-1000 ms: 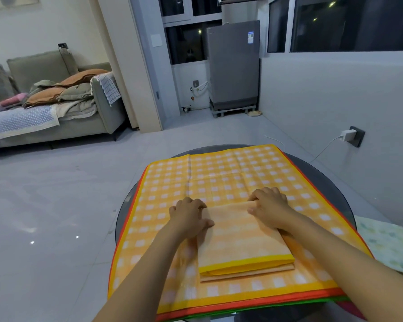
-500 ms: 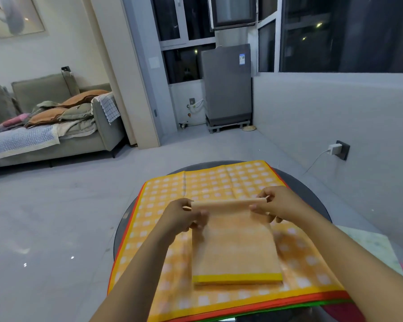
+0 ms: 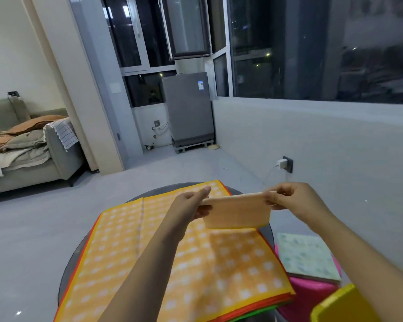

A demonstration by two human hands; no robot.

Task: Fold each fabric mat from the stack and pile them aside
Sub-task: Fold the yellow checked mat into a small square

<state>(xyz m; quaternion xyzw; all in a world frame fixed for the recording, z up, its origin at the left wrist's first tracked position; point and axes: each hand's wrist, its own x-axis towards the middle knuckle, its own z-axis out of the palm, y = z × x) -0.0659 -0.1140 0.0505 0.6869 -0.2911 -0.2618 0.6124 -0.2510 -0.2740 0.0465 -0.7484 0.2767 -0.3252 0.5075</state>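
Observation:
A folded orange mat (image 3: pixel 236 211) hangs in the air above the far right part of the stack. My left hand (image 3: pixel 191 205) pinches its left top corner and my right hand (image 3: pixel 289 201) pinches its right top corner. Below lies the stack of flat mats (image 3: pixel 172 259), with an orange-and-white checked one on top and red and green edges showing beneath, on a round dark table (image 3: pixel 79 247). To the right of the table a folded pale green patterned mat (image 3: pixel 307 256) rests on a pink stool (image 3: pixel 312 291).
A yellow object (image 3: pixel 342 305) sits at the lower right corner. The grey wall with a socket and plugged-in charger (image 3: pixel 285 163) runs along the right. A sofa (image 3: pixel 28 145) with blankets stands far left, a grey appliance (image 3: pixel 187 110) at the back.
Both hands lifted the folded orange mat off the stack and carried it up and to the right. The view has turned right, showing the stool with the pale green mat.

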